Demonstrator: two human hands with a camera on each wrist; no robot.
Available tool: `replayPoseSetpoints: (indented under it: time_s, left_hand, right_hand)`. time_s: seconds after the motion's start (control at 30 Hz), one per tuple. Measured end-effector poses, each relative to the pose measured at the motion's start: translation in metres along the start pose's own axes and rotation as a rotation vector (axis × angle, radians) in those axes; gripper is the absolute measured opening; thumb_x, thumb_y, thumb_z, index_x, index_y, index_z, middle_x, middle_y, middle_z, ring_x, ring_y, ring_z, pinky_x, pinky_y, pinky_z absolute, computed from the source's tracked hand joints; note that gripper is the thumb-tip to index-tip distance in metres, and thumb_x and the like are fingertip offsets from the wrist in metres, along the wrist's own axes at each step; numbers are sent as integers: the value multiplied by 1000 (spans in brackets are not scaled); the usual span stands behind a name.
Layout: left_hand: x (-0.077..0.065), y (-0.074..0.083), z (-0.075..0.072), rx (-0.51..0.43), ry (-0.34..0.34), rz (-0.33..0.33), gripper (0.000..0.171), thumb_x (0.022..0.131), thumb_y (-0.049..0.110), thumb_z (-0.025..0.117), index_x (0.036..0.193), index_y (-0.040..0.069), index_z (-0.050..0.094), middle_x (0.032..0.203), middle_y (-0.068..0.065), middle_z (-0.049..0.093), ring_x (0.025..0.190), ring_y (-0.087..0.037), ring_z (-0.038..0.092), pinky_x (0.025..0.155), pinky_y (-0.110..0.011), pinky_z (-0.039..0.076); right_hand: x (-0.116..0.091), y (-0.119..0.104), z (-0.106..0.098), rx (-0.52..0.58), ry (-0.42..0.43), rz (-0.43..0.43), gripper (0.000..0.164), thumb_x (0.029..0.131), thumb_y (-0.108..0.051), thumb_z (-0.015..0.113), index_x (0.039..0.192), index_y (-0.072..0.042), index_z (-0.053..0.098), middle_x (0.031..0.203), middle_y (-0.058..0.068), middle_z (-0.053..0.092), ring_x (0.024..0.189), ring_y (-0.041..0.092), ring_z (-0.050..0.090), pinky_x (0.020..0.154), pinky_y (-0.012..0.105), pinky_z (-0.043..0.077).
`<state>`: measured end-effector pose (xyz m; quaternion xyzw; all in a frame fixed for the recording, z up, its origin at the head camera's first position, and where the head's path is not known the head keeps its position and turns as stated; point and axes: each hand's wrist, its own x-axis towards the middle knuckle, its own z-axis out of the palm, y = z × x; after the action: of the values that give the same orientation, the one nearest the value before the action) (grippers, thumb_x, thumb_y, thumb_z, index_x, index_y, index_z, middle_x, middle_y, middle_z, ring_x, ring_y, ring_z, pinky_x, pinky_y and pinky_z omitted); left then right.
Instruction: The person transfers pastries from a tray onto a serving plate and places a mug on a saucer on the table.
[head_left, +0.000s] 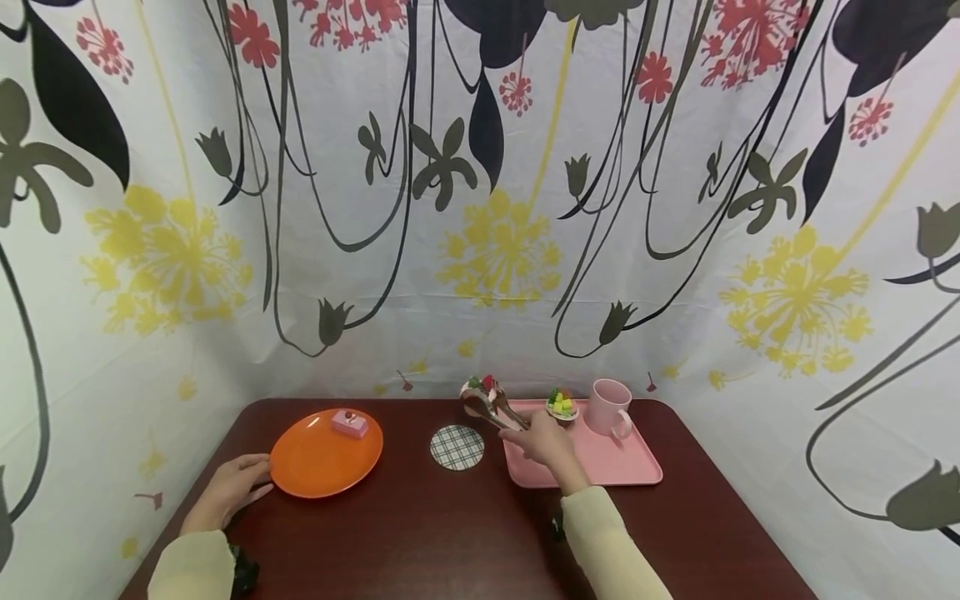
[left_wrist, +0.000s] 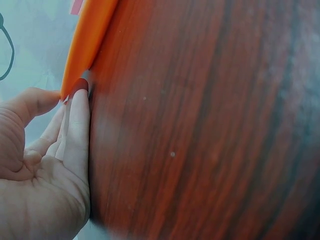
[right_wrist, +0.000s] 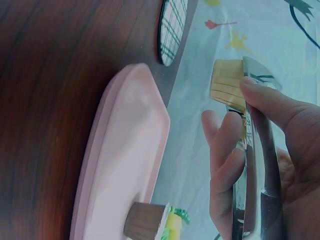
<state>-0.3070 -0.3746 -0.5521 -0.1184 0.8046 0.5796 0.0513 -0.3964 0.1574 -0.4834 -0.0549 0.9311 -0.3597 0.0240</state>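
My right hand (head_left: 546, 442) grips metal tongs (right_wrist: 257, 200), which hold a small toy cupcake (right_wrist: 227, 82) above the table, by the left edge of a pink tray (head_left: 626, 468). The cupcake has a tan cup, with red and green bits on top in the head view. On the left, my left hand (head_left: 231, 490) pinches the rim of an orange plate (head_left: 315, 458); the left wrist view puts the thumb on the rim and fingers under it. A pink cake slice (head_left: 350, 423) lies toward the plate's far side.
The tray bears a pink mug (head_left: 607, 407) and another toy cupcake (head_left: 562, 405) with yellow and green topping. A round checked coaster (head_left: 457, 447) lies between plate and tray on the dark wooden table (head_left: 405, 533). A flower-patterned curtain (head_left: 480, 350) surrounds the back and sides.
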Motion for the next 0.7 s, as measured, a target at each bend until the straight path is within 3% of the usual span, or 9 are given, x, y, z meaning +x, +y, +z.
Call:
replayPoseSetpoints:
  time_s: [0.23,0.47,0.7]
  left_hand:
    - [2,0,0,0,13,-10,68,116,33,49,159,-17,31,160,-42,39,142,-48,54,94,-30,66]
    - [5,-2,0,-7,25,-8,67,116,33,49,159,-16,33,159,-41,41,140,-47,56,94,-30,66]
    - [4,-2,0,3,19,-9,66,116,33,47,159,-15,33,159,-41,42,141,-47,55,95,-31,66]
  right_hand:
    - [-1,-7,8,-12,17,-14,34,94,-44,83,102,-13,73,85,13,77,65,16,70,54,30,49]
    - [1,-19,15,19,-8,-77,38,97,-41,80,125,-16,76,92,13,76,64,17,67,56,30,50]
    - [4,-28,20,29,-7,-114,33,99,-40,78,121,-15,77,84,7,74,62,15,63,55,28,52]
